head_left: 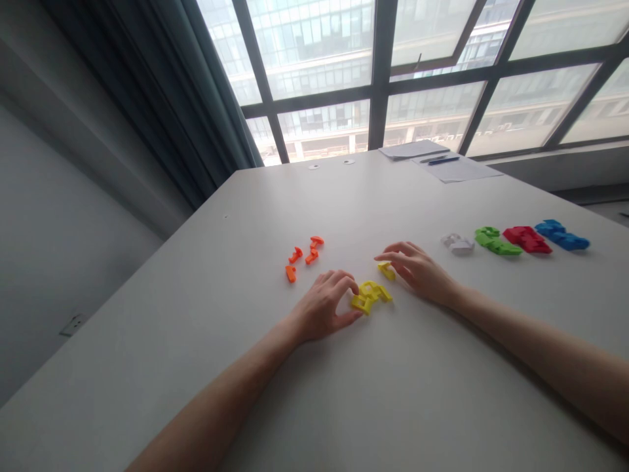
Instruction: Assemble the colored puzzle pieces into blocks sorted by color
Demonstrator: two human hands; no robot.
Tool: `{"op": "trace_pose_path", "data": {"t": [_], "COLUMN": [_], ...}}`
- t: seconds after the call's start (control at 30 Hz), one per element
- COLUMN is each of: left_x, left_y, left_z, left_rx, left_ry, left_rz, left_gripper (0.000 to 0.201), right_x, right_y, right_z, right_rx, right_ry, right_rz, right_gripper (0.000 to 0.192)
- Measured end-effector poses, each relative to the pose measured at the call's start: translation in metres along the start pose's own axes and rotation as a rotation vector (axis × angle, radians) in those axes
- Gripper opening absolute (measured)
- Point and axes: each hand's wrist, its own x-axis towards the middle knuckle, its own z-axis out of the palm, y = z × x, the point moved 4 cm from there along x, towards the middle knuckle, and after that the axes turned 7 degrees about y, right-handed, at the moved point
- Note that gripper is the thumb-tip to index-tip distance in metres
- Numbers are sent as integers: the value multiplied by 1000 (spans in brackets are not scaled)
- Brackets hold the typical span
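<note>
A cluster of joined yellow pieces (372, 295) lies flat on the pale bench (422, 393), near the middle and close in front of the person. The left hand (327, 305) rests beside it on the left, fingers (350, 283) curled over and thumb underneath, pinching the near-left end of the cluster between thumb and fingertips. Just beyond the cluster, a little to the right, sits a single small yellow piece (386, 269), apart from the joined ones. The right hand (422, 270) lies palm down right behind it, its fingers partly spread and bent, the fingertips touching the piece or just at its edge; whether they actually grip it cannot be told from this angle.

To the left of the hands, a few small orange pieces (304, 255) lie scattered loosely, none touching the yellow ones. To the right, well apart from the hands, a row of clumps runs across the bench: a white clump (458, 243) nearest, then a green clump (495, 240), a red clump (527, 239) and a blue clump (561, 235) farthest right, each just beside the next.

At the far edge of the bench lie some sheets of paper (457, 169) with a pen (443, 159) on top. Behind it stands a large window (383, 72) with dark frames, and a dark curtain (162, 98) hangs at its left.
</note>
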Motion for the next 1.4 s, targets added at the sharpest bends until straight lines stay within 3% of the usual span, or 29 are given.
{"op": "trace_pose_path", "data": {"t": [0.13,0.37,0.57,0.83,1.03,1.17,1.3,1.4], "left_x": [-1,-2,-1,-2,-3,-1,0,1], "left_y": [4,15,23,18,15,12,7,5], "left_z": [-3,-4,0,-1,1,2,3,5], "left_rx": [37,83,172,247,251,171,94,92], "left_ry": [26,31,68,191,140,113,102,69], "left_rz": [67,275,347,276,230,135,-21,-75], "left_gripper": [17,22,23,25,28,48,77,78], "right_x": [-1,-3,-4,-4,-4,-4,-1,-1], "right_y": [-4,-29,-35,-35,-32,-30,-20,-6], "right_z": [-5,-5,3,5,8,5,-1,-1], "right_rx": [42,152,130,154,163,171,124,28], "right_ry": [4,-172,-210,-179,-178,-160,-14,86], "right_rz": [-47,-245,-259,-251,-203,-147,-19,109], "right_gripper": [43,37,29,24,28,32,26,27]}}
